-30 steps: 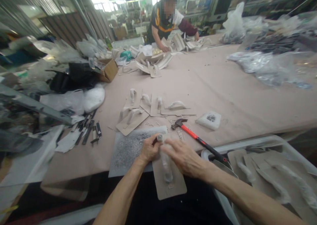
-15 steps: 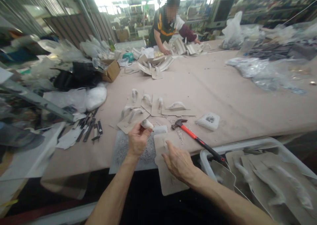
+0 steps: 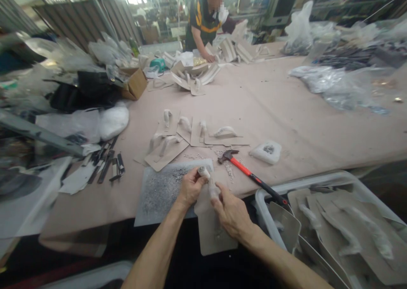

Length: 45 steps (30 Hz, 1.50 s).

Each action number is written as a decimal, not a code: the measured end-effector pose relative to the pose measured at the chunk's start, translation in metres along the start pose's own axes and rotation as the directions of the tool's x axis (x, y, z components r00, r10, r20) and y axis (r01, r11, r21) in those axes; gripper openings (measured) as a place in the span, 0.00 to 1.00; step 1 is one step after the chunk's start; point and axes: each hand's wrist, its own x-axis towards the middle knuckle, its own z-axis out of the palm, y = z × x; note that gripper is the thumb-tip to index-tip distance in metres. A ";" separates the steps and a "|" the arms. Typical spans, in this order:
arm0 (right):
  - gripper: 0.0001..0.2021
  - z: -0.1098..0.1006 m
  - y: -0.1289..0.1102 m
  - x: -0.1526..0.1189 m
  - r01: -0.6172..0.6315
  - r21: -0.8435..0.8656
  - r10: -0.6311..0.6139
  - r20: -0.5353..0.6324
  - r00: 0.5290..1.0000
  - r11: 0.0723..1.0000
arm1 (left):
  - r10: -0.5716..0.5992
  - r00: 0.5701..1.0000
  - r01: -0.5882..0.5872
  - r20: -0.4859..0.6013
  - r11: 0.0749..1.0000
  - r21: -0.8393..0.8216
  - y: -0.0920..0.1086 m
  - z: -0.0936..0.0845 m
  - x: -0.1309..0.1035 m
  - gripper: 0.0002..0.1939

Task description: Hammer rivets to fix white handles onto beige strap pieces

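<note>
My left hand [image 3: 190, 189] is closed around a short white cylinder [image 3: 204, 172] with a greyish end, held by the top of a beige panel [image 3: 208, 234]. Whether the cylinder touches the panel, I cannot tell. My right hand [image 3: 233, 212] pinches a plastic-wrapped handle [image 3: 214, 190] on that panel with thumb and fingers. The panel lies over the table's front edge, its lower part hanging past it. Under my left forearm is a white sheet [image 3: 159, 191] strewn with dark grey bits. Beyond my hands lies a claw hammer [image 3: 243, 169] with a red and black grip.
Several beige panels with wrapped handles [image 3: 168, 147] lie ahead. A white block [image 3: 266, 152] holds dark bits. At right stands a plastic bin [image 3: 318, 178] full of panels. Black-handled tools [image 3: 108, 164] lie left. Across the table a person [image 3: 205, 26] handles beige pieces.
My left hand has moved right with the white cylinder, from above the sheet to the panel's top. My right fingers have closed in on the wrapped handle. The view has shifted slightly.
</note>
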 end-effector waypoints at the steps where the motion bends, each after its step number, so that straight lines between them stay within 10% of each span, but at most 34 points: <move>1: 0.21 -0.005 0.011 0.002 -0.014 0.003 0.014 -0.058 0.998 1.000 | -0.008 1.000 0.008 0.019 1.000 0.008 0.000 0.001 0.000 0.09; 5: 0.17 -0.026 0.058 0.017 -0.139 -0.210 0.095 -0.207 0.974 0.968 | -0.014 0.997 0.009 0.070 0.997 0.071 0.001 0.004 0.000 0.08; 12: 0.13 -0.040 0.093 0.041 -0.206 -0.509 0.230 -0.017 0.973 0.836 | -0.004 0.996 -0.006 0.085 0.993 0.117 -0.002 0.005 0.002 0.08; 21: 0.05 -0.047 0.099 0.061 -0.399 -0.059 0.402 0.186 0.896 0.915 | 0.013 0.997 -0.024 0.081 0.990 0.139 -0.001 0.006 0.002 0.07; 29: 0.06 -0.057 0.053 0.048 -0.585 0.405 0.396 0.460 0.794 0.702 | 0.148 0.985 -0.169 0.090 0.937 0.306 -0.009 0.008 -0.003 0.05; 32: 0.10 -0.079 0.033 0.035 -0.456 0.516 0.319 0.335 0.886 0.725 | 0.208 0.972 -0.235 0.111 0.888 0.396 -0.008 0.010 -0.008 0.08; 35: 0.13 -0.103 0.021 0.022 -0.134 0.330 0.122 0.057 0.991 0.934 | 0.221 0.969 -0.248 0.113 0.864 0.439 -0.006 0.011 -0.010 0.09; 41: 0.11 -0.142 0.007 0.021 0.135 -0.242 -0.082 0.219 0.972 0.961 | 0.197 0.976 -0.218 0.095 0.877 0.428 -0.005 0.012 -0.008 0.07; 45: 0.14 -0.162 -0.008 0.026 0.079 -0.122 -0.102 -0.194 0.976 0.989 | 0.178 0.978 -0.207 0.111 0.899 0.387 -0.005 0.012 -0.007 0.07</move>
